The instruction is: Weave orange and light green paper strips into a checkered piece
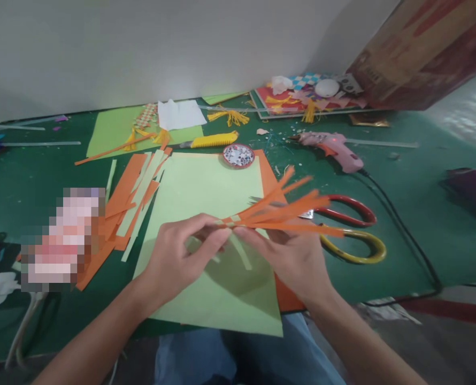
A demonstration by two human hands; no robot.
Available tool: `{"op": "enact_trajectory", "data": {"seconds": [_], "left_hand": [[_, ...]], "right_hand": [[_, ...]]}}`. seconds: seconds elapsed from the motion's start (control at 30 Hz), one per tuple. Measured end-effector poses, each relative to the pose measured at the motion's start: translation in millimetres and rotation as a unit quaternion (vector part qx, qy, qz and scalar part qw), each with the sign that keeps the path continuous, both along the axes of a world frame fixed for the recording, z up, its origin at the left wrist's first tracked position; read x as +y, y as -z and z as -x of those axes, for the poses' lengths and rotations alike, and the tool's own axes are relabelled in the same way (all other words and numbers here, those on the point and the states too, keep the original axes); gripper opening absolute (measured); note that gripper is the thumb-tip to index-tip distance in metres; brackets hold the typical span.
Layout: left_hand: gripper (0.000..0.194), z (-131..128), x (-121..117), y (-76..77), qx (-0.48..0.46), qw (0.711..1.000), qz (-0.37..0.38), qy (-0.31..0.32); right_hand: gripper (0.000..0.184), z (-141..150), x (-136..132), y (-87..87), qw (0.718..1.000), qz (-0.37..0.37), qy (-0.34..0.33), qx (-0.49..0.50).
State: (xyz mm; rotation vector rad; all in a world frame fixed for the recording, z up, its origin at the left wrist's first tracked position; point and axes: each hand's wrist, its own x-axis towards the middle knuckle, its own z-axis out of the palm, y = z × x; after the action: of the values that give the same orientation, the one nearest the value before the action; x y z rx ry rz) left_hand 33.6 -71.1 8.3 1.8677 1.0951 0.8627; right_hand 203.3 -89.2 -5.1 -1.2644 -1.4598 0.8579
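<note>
Between my two hands is a small woven piece of orange and pale green paper strips (pixel 233 219). Its loose orange ends fan out to the right, and a green strip hangs below. My left hand (pixel 185 243) pinches the left end between thumb and fingers. On the right side, my right hand (pixel 290 254) grips the weave with its thumb in front; its other fingers are mostly hidden behind. Under the hands lies a pale green paper sheet (pixel 206 187) on top of orange paper (pixel 268 166). Scissors (pixel 354 254) with one red and one yellow handle lie just beyond my right hand.
Cut paper strips (pixel 136 192) lie left of the sheet, near a pixelated object (pixel 63 240). A yellow cutter knife (pixel 214 140) and a small dish of beads or sequins (pixel 238 155) sit behind. A pink glue gun (pixel 334 147) trails its cord at right. Yellow tassels (pixel 232 116) lie farther back.
</note>
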Motion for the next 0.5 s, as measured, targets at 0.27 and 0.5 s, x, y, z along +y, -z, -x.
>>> {"op": "enact_trajectory", "data": {"seconds": [0.27, 0.5], "left_hand": [[0.032, 3.3, 3.5, -1.6, -0.117, 0.968, 0.208, 0.079], [0.036, 2.9, 0.7, -4.7, -0.072, 0.988, 0.137, 0.024]], "right_hand": [[0.019, -10.0, -1.5, -2.7, 0.808, -0.458, 0.018, -0.369], [0.032, -12.1, 4.8, 3.4, 0.879, -0.336, 0.139, -0.307]]}}
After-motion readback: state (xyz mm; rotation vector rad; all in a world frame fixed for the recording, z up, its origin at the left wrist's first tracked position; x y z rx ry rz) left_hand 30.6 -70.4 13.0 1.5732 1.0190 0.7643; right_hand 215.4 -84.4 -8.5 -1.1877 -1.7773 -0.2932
